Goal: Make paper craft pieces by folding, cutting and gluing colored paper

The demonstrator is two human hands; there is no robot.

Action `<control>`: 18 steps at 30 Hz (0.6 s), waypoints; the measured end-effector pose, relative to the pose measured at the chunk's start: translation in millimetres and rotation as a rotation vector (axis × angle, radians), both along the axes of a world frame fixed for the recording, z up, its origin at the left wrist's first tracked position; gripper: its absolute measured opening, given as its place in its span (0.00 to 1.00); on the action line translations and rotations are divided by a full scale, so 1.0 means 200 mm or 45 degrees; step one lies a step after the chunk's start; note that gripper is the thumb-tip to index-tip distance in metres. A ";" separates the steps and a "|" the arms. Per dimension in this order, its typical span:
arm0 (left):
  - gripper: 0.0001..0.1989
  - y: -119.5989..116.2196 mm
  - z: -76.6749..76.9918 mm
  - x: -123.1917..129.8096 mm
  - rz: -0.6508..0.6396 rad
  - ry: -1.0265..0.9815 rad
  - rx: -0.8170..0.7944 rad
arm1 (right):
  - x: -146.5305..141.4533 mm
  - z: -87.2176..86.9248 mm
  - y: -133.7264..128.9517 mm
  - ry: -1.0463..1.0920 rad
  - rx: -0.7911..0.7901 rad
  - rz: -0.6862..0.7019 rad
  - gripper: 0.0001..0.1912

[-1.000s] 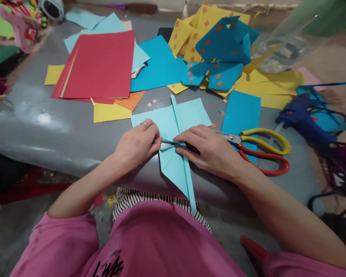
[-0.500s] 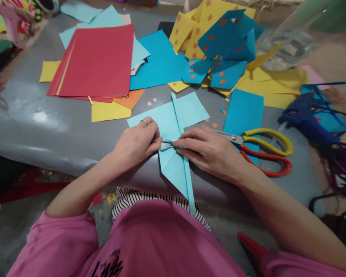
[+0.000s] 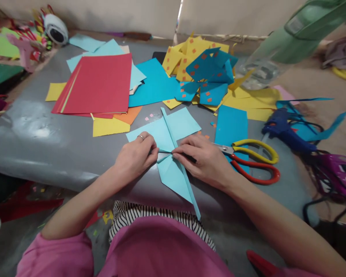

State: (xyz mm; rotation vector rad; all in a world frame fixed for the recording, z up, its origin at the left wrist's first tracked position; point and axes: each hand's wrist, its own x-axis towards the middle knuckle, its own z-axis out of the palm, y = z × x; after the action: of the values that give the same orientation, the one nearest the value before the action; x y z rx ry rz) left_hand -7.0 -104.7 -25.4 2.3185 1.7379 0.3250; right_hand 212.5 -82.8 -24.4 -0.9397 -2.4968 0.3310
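A light blue folded paper [image 3: 174,179] lies across the front of the grey table, with a narrow raised fold running along its length. My left hand [image 3: 138,154], a ring on one finger, pinches the paper's left side at a crease. Beside the raised fold, my right hand [image 3: 203,159] pinches the same paper near its middle, thumb and fingertips together. Between the two hands a folded edge stretches taut. Scissors [image 3: 248,157] with one yellow and one red handle rest just right of my right hand, their blades partly hidden behind it.
Red paper sheets [image 3: 99,82] are stacked at the back left. Yellow and blue spotted paper shapes [image 3: 207,73] stand at the back. A blue glue gun [image 3: 285,129] with cords lies at the right, near a clear bottle [image 3: 265,65]. A blue sheet [image 3: 232,127] lies under the scissors.
The camera view has tilted up, showing more of the wall and bottle. Both hands still pinch the light blue paper, and its crease between them looks flatter.
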 end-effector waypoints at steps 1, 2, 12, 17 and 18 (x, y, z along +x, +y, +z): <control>0.04 0.00 0.00 0.00 -0.007 -0.008 0.010 | 0.00 0.00 0.00 0.000 -0.006 0.004 0.09; 0.04 0.00 -0.01 0.00 -0.010 -0.012 0.012 | 0.00 0.00 0.00 -0.004 -0.007 0.009 0.09; 0.06 0.00 -0.01 0.01 0.055 -0.014 0.049 | -0.01 0.00 0.00 -0.109 0.039 0.021 0.11; 0.05 0.00 -0.02 0.02 0.075 -0.018 0.075 | -0.01 0.00 0.00 -0.121 0.064 0.025 0.12; 0.03 0.00 -0.02 0.02 0.075 -0.018 0.075 | -0.01 0.00 0.00 -0.121 0.061 0.028 0.12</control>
State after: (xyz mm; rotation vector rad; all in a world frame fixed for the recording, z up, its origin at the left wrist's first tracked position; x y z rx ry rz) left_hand -3.6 -104.8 -29.4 2.3023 1.8167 0.4071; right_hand 210.2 -83.8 -24.8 -0.9299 -2.5904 0.2376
